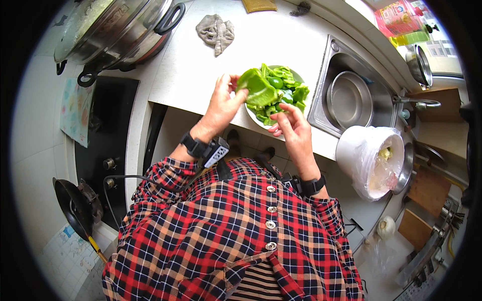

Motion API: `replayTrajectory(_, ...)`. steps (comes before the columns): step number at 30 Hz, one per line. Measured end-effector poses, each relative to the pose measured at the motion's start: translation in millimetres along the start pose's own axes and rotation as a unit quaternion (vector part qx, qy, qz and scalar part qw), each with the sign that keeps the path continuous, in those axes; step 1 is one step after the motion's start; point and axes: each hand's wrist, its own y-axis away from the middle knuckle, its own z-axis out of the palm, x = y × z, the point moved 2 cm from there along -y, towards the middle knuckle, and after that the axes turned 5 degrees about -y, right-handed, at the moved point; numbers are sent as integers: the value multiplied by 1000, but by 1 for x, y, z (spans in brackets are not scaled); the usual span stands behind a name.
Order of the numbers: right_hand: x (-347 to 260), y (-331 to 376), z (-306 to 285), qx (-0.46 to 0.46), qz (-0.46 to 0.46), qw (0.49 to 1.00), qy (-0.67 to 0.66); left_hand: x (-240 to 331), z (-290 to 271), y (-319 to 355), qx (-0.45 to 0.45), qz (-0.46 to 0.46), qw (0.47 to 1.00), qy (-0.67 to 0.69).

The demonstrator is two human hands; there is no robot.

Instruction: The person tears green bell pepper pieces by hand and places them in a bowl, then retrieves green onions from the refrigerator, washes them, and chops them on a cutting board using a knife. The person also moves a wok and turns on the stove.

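Note:
A white bowl (252, 116) heaped with torn green pepper pieces (300, 93) sits at the front of the counter. My left hand (224, 102) grips a large curved piece of green pepper (257, 86) over the bowl's left side, with its pale inner face showing. At the bowl's right front edge is my right hand (294, 131), its fingers loosely bent and apart, close to the pepper pieces. I see nothing held in it. Some smooth, dark green pepper pieces lie in the middle of the heap.
Right of the bowl is a steel sink (329, 65) with a metal basin (351, 98). A bag-lined white bucket (351, 150) stands before it. A crumpled grey cloth (215, 33) lies farther back. A steamer pot (125, 35) is far left, above a black stovetop (113, 135).

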Motion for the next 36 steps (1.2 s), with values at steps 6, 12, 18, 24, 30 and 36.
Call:
replayTrajectory(6, -2, -8, 0, 52, 2, 998, 35, 29, 32, 38, -118, -60, 988, 78)
replayTrajectory(12, -13, -6, -17, 20, -127, 939, 319, 41, 19, 38, -308, -221, 887, 262)
replayTrajectory(18, -26, 3, -6, -77, -168, 892, 414, 34, 24, 26, -406, -299, 850, 152)
replayTrajectory(24, -18, 6, -4, -103, -170, 899, 390, 22, 35, 47, -377, -378, 829, 165)
replayTrajectory(30, 3, 8, -25, -108, 100, 976, 158, 18, 39, 56, -401, -368, 815, 201)
replayTrajectory(36, 13, 0, -34, 57, 92, 977, -181, 13, 33, 51, -331, -346, 793, 377)
